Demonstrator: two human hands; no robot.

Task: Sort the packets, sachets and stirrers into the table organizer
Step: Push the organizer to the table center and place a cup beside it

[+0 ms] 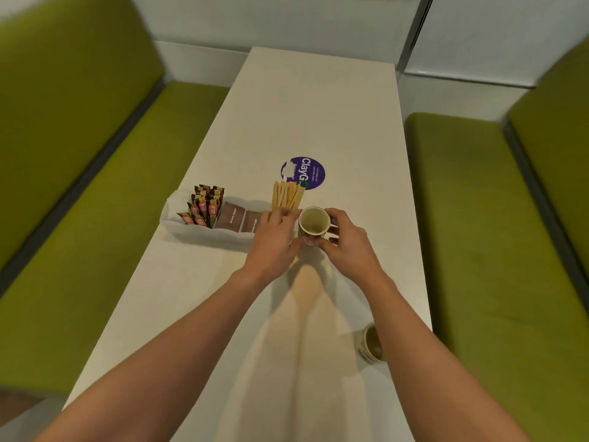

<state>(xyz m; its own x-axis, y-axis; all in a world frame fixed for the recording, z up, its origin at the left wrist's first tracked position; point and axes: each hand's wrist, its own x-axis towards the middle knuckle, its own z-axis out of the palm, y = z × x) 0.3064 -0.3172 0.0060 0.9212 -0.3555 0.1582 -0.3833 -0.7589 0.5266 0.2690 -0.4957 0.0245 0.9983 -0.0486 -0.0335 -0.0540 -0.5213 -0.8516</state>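
Observation:
A white table organizer (pixel 178 223) stands on the table's left half. It holds several upright dark stick packets (pixel 205 205) at its left and brown sugar sachets (pixel 232 216) in the middle. A bundle of wooden stirrers (pixel 287 194) stands upright at its right end. My left hand (pixel 274 237) grips the lower part of that bundle, and its thumb touches a small paper cup (pixel 314 221). My right hand (pixel 345 239) holds the cup from the right, fingers curled round its side. The cup looks empty inside.
A purple round sticker (pixel 310 172) lies on the table (pixel 318 106) just behind the stirrers. A second paper cup (pixel 373 342) stands near the table's right edge, closer to me. Green bench seats flank the table on both sides.

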